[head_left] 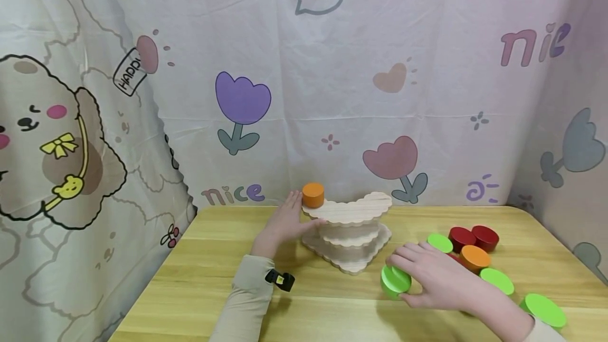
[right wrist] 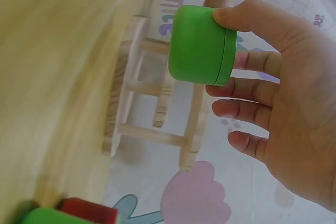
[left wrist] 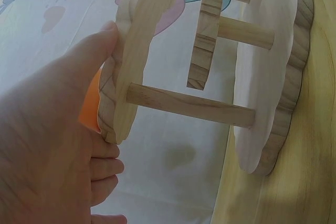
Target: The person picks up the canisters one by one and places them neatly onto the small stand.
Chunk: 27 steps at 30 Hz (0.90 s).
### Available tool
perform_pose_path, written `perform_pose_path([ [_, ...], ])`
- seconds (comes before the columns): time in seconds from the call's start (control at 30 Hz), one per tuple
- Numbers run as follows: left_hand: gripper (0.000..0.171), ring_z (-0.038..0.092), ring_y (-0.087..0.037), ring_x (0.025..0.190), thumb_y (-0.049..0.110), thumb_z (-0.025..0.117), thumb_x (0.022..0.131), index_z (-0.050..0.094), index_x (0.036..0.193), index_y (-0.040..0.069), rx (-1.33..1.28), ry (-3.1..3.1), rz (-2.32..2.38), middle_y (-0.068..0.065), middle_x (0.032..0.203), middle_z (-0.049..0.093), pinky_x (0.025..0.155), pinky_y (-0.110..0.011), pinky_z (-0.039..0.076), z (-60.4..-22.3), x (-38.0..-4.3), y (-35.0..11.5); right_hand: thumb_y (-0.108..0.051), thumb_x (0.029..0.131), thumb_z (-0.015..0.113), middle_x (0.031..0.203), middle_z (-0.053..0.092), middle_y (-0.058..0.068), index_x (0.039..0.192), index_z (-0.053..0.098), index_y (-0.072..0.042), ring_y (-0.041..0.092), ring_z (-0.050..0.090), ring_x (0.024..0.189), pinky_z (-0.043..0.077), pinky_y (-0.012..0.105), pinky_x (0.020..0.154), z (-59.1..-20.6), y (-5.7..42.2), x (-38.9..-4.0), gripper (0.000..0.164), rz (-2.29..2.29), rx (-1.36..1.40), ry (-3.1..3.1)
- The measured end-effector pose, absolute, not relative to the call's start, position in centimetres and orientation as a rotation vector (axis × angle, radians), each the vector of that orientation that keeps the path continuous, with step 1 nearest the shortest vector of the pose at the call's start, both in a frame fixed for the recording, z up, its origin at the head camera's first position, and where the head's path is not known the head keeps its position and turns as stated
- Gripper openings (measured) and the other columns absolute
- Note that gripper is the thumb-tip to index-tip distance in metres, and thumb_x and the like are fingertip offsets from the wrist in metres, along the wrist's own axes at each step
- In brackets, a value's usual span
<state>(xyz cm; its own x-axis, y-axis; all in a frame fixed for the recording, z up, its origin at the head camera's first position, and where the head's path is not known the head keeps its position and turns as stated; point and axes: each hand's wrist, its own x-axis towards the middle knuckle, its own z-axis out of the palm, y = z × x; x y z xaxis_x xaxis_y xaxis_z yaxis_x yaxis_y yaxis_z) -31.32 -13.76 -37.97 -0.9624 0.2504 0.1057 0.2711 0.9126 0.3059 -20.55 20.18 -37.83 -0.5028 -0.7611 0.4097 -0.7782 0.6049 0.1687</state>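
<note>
My right hand (head_left: 434, 273) pinches a small green round lidded jar (right wrist: 198, 45) between thumb and fingers, held above the table's near side. Its lid seam shows in the right wrist view. Across from it, my left hand (head_left: 287, 220) touches the left end of a tiered wooden stand (head_left: 351, 212). The thumb lies along the scalloped front edge of the top shelf, while the other fingers extend beside an orange round jar (head_left: 313, 196) on that shelf. In the left wrist view, the hand (left wrist: 58, 135) partly hides this jar, and dowels (left wrist: 191, 106) join the shelves.
Right of the stand, dark red jars (head_left: 484, 238), another orange jar (head_left: 475, 258) and several green jars (head_left: 543, 310) stand on the wooden table (head_left: 190, 289). My right forearm reaches over part of this group. A printed curtain (head_left: 328, 67) hangs behind the table.
</note>
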Motion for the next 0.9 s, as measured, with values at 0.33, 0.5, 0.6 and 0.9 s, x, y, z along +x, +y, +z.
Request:
perform_pose_path([
  [0.33,0.111,0.008,-0.028,0.154,0.081,0.044,0.082,0.013,0.156,0.004,-0.408,-3.01,-0.512,-0.014,0.164,0.012,0.125,-0.048,0.018,-38.0,-31.1,-13.7,-0.042,0.066,0.083,0.106,0.062,-0.01,0.112,0.061,-0.021,0.009,0.054,0.093,0.047,0.031,0.078,-35.6,18.7,-22.6,0.055,0.053,1.256,-2.305],
  [0.5,0.111,0.007,-0.028,0.154,0.08,0.044,0.083,0.012,0.156,0.003,-0.412,-3.016,-0.507,-0.015,0.164,0.012,0.125,-0.048,0.017,-37.9,-31.2,-13.7,-0.039,0.065,0.084,0.104,0.061,-0.009,0.112,0.062,-0.019,0.011,0.054,0.092,0.047,0.034,0.081,-34.5,17.7,-23.8,0.056,0.078,1.284,-2.233],
  [0.6,0.111,0.007,-0.028,0.154,0.08,0.044,0.083,0.012,0.156,0.003,-0.411,-3.021,-0.504,-0.015,0.164,0.011,0.125,-0.048,0.017,-37.9,-31.3,-13.7,-0.039,0.065,0.083,0.1,0.061,-0.009,0.111,0.062,-0.018,0.01,0.053,0.089,0.046,0.033,0.079,-33.8,17.1,-24.4,0.055,0.083,1.271,-2.216],
  [0.9,0.111,0.007,-0.029,0.154,0.081,0.044,0.082,0.012,0.156,0.003,-0.405,-3.024,-0.496,-0.015,0.164,0.012,0.125,-0.047,0.017,-37.9,-31.4,-13.7,-0.039,0.069,0.08,0.1,0.062,-0.006,0.111,0.062,-0.017,0.014,0.055,0.094,0.044,0.029,0.073,-32.3,15.6,-26.6,0.051,0.092,1.235,-2.22],
])
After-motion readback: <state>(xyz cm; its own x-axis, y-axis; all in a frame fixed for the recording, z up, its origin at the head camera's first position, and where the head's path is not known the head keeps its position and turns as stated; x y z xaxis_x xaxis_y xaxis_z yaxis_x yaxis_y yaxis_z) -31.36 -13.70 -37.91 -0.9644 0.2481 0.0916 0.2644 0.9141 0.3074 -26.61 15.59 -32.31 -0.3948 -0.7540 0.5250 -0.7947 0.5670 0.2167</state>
